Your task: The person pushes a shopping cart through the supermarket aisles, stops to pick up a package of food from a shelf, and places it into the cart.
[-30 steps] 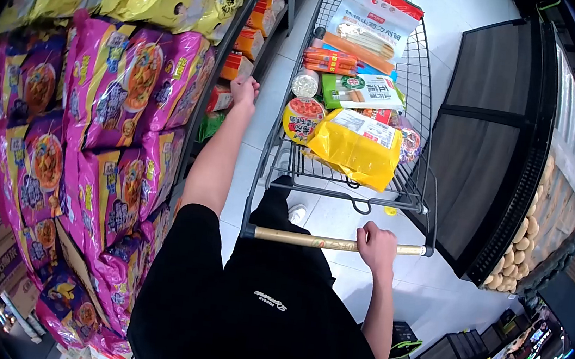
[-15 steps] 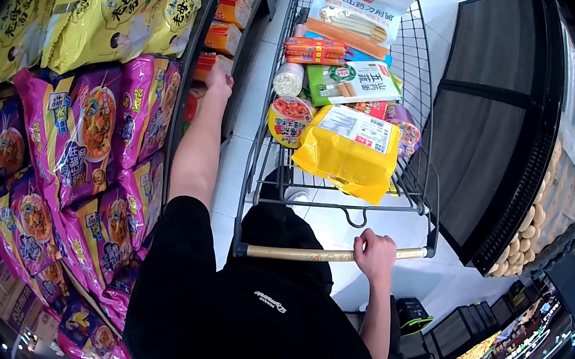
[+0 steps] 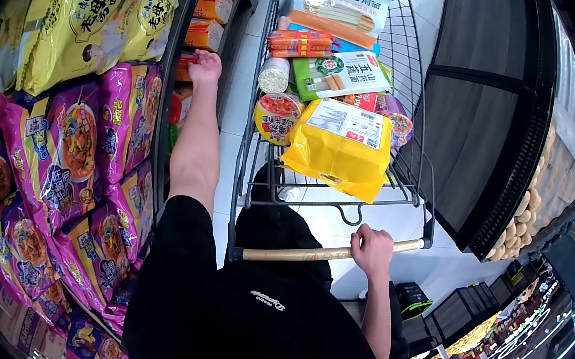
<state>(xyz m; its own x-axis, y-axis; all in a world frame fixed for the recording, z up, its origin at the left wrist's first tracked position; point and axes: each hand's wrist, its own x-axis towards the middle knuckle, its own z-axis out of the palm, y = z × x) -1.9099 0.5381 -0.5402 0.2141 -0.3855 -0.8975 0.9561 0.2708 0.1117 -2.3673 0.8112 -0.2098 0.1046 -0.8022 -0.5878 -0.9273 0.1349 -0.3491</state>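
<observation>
My left hand (image 3: 205,67) is stretched out beside the left shelf, palm partly up, fingers apart and nothing in it, close to orange-red packs (image 3: 205,32). My right hand (image 3: 372,249) is wrapped round the handle (image 3: 293,252) of a wire shopping cart (image 3: 422,134). In the cart, a yellow bag (image 3: 339,153) lies nearest to me, next to a round noodle bowl (image 3: 277,117). Beyond them are a green and white noodle pack (image 3: 345,75), red-wrapped sausages (image 3: 300,43), a white cylindrical pack (image 3: 274,76) and a large white noodle bag (image 3: 346,3).
Yellow noodle packs (image 3: 98,9) and purple noodle packs (image 3: 77,141) fill the shelves along my left. A dark display stand (image 3: 486,117) with round pale goods (image 3: 520,224) rises right of the cart. A black and green object (image 3: 412,301) is at the lower right.
My left hand has moved slightly up and its fingers have opened. The cart and shelves appear shifted left in the view. My right hand stays on the handle.
</observation>
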